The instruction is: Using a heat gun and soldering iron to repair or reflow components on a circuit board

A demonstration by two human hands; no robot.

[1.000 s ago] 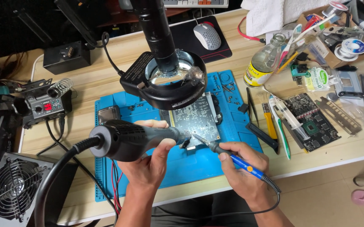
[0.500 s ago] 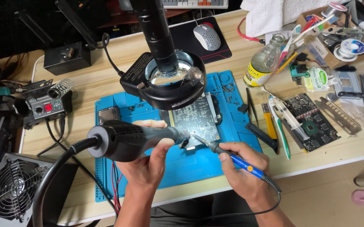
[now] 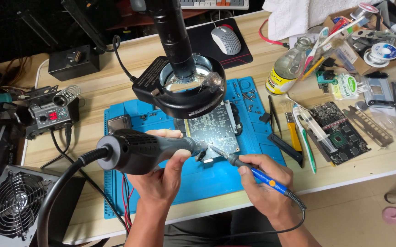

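Observation:
My left hand (image 3: 163, 176) grips a black hot-air gun (image 3: 138, 150), its nozzle pointing right at the near edge of a green circuit board (image 3: 211, 126). That board lies on a blue work mat (image 3: 193, 183). In my right hand (image 3: 262, 185) I hold a blue-handled soldering iron (image 3: 253, 170) like a pen, and its tip meets the board's near edge next to the nozzle. Above the board hangs a black ring lamp with a lens (image 3: 182, 84), hiding the board's far part.
A soldering station (image 3: 47, 114) and a fan unit (image 3: 12, 206) sit at the left. To the right lie tweezers, a yellow-handled tool (image 3: 294, 132), a syringe, a second circuit board (image 3: 337, 132), a glass bottle (image 3: 287, 68) and a cluttered box. A mouse (image 3: 225, 40) rests behind.

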